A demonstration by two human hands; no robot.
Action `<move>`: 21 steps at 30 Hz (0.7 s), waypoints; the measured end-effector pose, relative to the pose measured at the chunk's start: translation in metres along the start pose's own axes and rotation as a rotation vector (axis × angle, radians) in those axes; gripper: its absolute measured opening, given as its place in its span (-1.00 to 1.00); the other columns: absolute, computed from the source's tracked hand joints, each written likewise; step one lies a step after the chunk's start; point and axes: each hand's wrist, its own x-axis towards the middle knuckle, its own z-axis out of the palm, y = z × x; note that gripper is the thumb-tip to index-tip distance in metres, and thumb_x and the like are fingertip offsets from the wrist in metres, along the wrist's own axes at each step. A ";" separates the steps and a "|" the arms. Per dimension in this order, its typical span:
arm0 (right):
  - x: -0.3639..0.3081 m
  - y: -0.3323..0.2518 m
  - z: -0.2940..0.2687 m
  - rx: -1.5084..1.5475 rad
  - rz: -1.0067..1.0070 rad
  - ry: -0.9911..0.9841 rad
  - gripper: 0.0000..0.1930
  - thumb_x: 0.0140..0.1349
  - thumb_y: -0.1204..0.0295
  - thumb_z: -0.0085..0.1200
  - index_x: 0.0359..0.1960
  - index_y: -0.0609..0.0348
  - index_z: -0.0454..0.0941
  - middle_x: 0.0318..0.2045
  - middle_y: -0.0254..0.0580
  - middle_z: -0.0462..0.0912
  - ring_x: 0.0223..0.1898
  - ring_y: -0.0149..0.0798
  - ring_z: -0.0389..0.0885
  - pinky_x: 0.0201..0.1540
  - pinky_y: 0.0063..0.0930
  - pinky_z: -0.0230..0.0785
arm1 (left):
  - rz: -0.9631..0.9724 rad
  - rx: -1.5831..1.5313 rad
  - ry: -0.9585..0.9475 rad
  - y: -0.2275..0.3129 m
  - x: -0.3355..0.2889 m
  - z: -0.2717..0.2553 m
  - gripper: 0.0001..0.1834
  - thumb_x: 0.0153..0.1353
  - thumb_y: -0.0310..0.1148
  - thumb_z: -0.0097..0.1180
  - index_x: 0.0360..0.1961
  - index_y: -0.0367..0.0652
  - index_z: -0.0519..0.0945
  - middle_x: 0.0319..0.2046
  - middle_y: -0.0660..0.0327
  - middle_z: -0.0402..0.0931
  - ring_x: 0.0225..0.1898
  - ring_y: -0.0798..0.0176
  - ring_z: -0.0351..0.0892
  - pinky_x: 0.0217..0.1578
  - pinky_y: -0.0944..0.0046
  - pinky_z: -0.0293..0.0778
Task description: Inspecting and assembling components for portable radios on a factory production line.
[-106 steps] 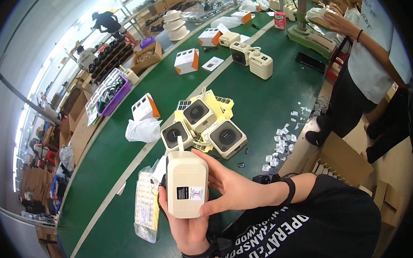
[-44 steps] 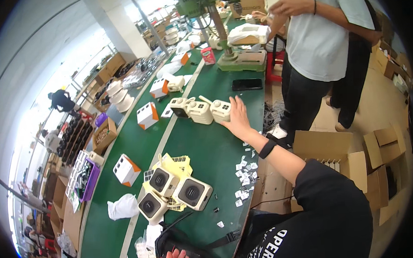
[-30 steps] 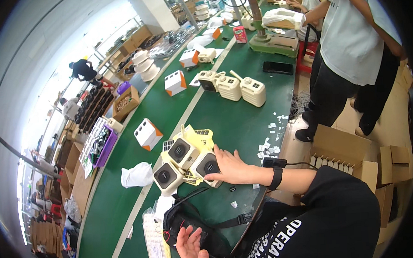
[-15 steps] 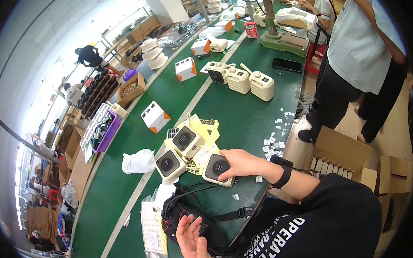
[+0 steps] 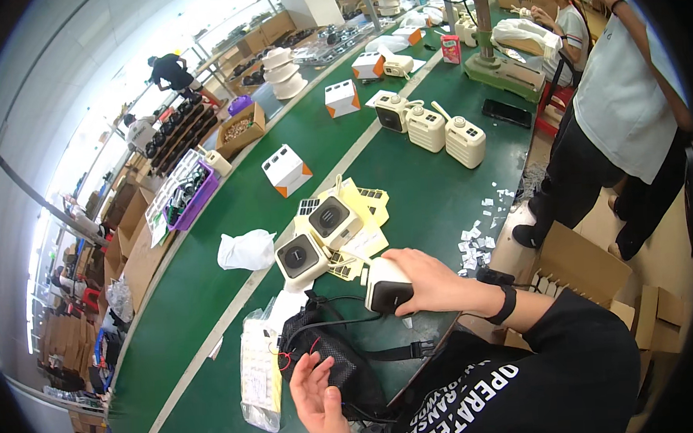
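My right hand (image 5: 428, 279) grips a cream box-shaped device with a dark round face (image 5: 387, 286), holding it just above the green table (image 5: 210, 302). Two more such devices (image 5: 316, 238) lie right behind it on yellow sheets (image 5: 362, 208). My left hand (image 5: 318, 390) rests with fingers spread on a black mesh pouch with a strap (image 5: 334, 358) at the near table edge. A clear bag of printed papers (image 5: 259, 370) lies left of the pouch.
Three cream devices (image 5: 432, 126) stand further along the table, with white and orange boxes (image 5: 285, 170), a crumpled white bag (image 5: 246, 249) and small white scraps (image 5: 480, 225). A person in a white shirt (image 5: 623, 116) stands at right. Cardboard boxes (image 5: 576, 263) sit on the floor.
My right hand reached to the far devices, came back to the near group, took one cream device and drew it toward me. The black pouch appeared under my left hand.
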 end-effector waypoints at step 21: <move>-0.030 -0.069 -0.006 0.868 -0.171 -0.077 -0.09 -0.10 0.34 0.33 0.24 0.30 0.00 0.10 -0.08 0.28 0.10 -0.32 0.29 0.12 -0.48 0.19 | 0.443 0.087 0.014 -0.014 0.033 0.026 -0.40 0.03 -0.11 0.21 -0.02 -0.27 0.30 -0.12 -0.07 0.34 -0.12 0.10 0.39 -0.08 0.23 0.31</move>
